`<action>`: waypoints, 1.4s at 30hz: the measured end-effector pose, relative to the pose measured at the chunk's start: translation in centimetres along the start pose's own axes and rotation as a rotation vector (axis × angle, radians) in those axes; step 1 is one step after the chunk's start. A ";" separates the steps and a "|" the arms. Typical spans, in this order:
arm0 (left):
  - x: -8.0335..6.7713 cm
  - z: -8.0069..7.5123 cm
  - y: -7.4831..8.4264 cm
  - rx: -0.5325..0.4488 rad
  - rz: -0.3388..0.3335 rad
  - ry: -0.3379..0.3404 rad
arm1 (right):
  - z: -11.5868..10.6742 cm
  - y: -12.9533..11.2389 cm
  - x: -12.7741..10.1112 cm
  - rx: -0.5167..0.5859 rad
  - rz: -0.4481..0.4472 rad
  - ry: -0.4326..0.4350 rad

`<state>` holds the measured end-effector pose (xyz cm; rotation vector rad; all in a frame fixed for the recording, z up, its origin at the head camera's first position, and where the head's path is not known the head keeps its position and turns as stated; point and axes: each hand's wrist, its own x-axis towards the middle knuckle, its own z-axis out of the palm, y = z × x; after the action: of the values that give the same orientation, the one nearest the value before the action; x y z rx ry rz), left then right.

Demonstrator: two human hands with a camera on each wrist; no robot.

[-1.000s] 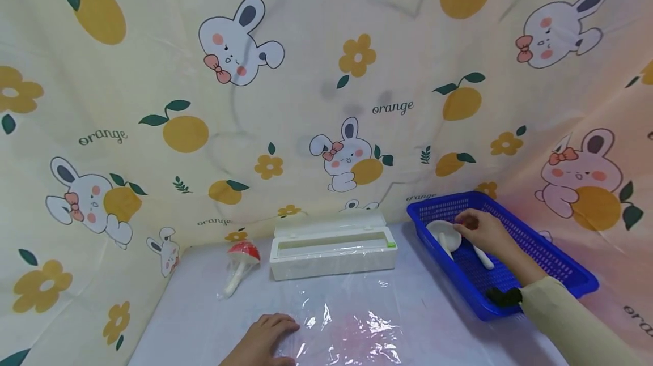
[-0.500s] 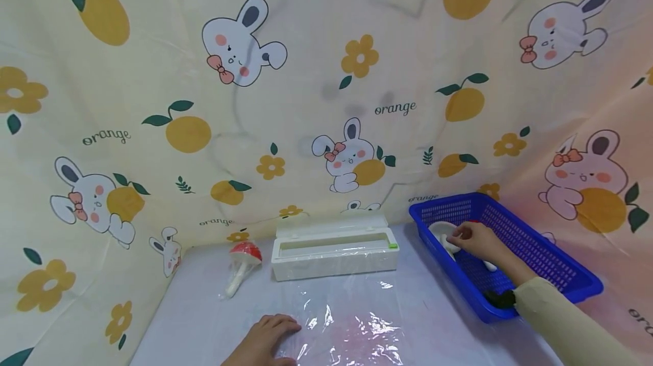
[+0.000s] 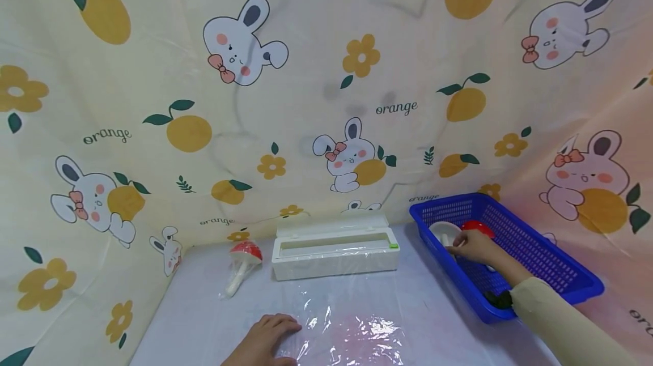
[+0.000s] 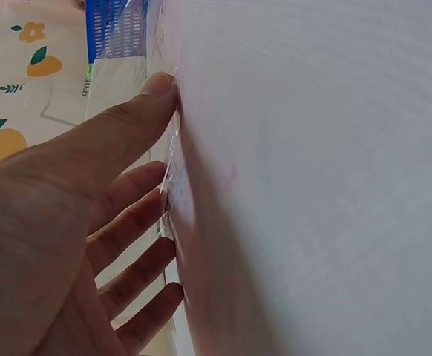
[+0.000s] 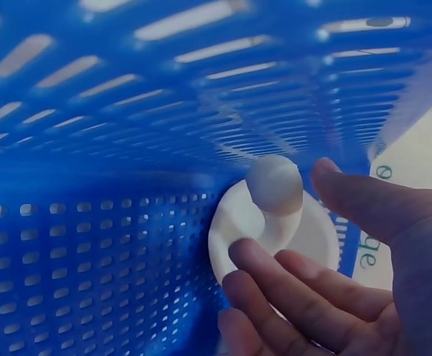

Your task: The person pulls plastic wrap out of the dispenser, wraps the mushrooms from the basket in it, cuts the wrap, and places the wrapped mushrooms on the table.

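In the head view my right hand (image 3: 474,246) reaches into a blue plastic basket (image 3: 541,264), over a white toy mushroom (image 5: 275,185). The right wrist view shows its pale stem between my spread thumb and fingers; the thumb stands a little apart from it, the fingertips are right beside it. The wide white cap lies behind the stem. Next to that hand sits a red-capped mushroom (image 3: 478,226), partly hidden. My left hand (image 3: 262,340) rests on the near left part of a clear plastic film sheet (image 3: 352,332), fingertips at its edge in the left wrist view.
A white cling film dispenser (image 3: 334,264), lid raised and with a green slider, stands at the back of the table. Left of it lies a red-capped mushroom (image 3: 244,264) wrapped in film. Something dark green (image 3: 499,299) lies in the basket's near end.
My right hand has let go of the red-capped mushroom in the basket and shifted left and down to the white mushroom. The left hand has stayed on the film.
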<state>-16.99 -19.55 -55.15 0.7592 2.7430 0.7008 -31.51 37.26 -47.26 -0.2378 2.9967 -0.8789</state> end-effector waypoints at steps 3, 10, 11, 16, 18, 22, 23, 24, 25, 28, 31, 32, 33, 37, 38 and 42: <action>0.1 -0.1 0.1 -0.016 -0.014 -0.008 | 0.0 0.0 -0.2 0.027 -0.009 -0.024; 0.1 -0.2 0.2 -0.036 -0.032 -0.015 | -0.1 0.2 -0.2 0.093 0.027 -0.081; 0.1 -0.2 0.2 -0.040 -0.034 -0.016 | -0.1 0.3 -0.2 0.100 0.032 -0.086; 0.2 0.1 -0.1 -0.027 -0.028 -0.012 | -0.4 0.4 -0.2 0.111 0.031 -0.106; 0.2 0.2 -0.2 -0.015 -0.014 -0.004 | -0.6 0.5 -0.3 0.104 0.019 -0.107; 0.2 0.2 -0.3 -0.005 0.012 0.007 | -0.9 0.7 -0.3 0.087 0.003 -0.080; 0.2 0.2 -0.3 -0.006 0.009 0.006 | -0.9 0.7 -0.3 0.084 0.006 -0.070; 0.2 0.2 -0.3 -0.006 0.002 0.002 | -0.9 0.7 -0.3 0.082 0.005 -0.060; 0.2 0.2 -0.2 -0.009 -0.002 -0.001 | -0.9 0.8 -0.3 0.076 0.007 -0.050; 0.3 0.1 -0.2 -0.014 -0.015 -0.008 | -1.0 0.9 -0.2 0.069 0.020 -0.025; 0.3 0.1 -0.1 -0.009 -0.010 -0.006 | -1.4 0.7 -0.4 0.073 0.034 -0.001; 0.3 0.2 -0.1 -0.006 -0.007 -0.005 | -1.6 0.6 -0.4 0.072 0.034 0.010; 0.3 0.2 -0.1 -0.007 -0.010 -0.007 | -1.8 0.5 -0.5 0.070 0.033 0.023; 0.5 0.2 -0.1 -0.009 -0.034 -0.016 | -2.7 -0.4 -0.9 0.068 0.004 0.077; 0.5 0.2 -0.1 -0.009 -0.039 -0.017 | -2.9 -0.7 -1.0 0.074 -0.003 0.090; 0.5 0.3 -0.3 0.000 -0.026 -0.006 | -3.5 -2.1 -1.3 0.113 0.000 0.137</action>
<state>-17.41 -19.43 -55.64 0.7228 2.7424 0.6917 -30.15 37.54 -43.21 -0.1837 3.0560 -1.1048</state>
